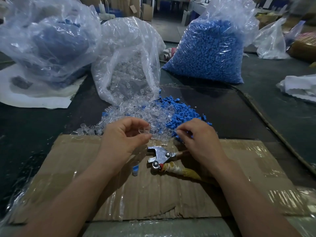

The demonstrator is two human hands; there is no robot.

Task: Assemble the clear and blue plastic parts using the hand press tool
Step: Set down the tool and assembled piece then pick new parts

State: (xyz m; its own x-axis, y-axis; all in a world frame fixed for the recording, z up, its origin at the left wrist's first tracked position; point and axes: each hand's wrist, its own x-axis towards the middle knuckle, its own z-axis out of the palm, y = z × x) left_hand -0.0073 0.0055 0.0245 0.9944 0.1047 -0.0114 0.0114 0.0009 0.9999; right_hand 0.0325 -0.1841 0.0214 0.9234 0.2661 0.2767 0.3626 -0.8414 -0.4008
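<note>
- Our left hand (124,136) fingers clamp a small clear plastic part (145,132)
- Our right hand (199,140) fingers curl over blue plastic parts (181,117); we cannot tell their grip
- Silver metal hand press tool (161,155) lies nearer, between our wrists

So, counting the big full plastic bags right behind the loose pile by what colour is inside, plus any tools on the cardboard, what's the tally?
Clear plastic bags of blue plastic parts: 2
Clear plastic bag of clear plastic parts: 1
Metal hand press tool with taped handles: 1
Total: 4
</note>
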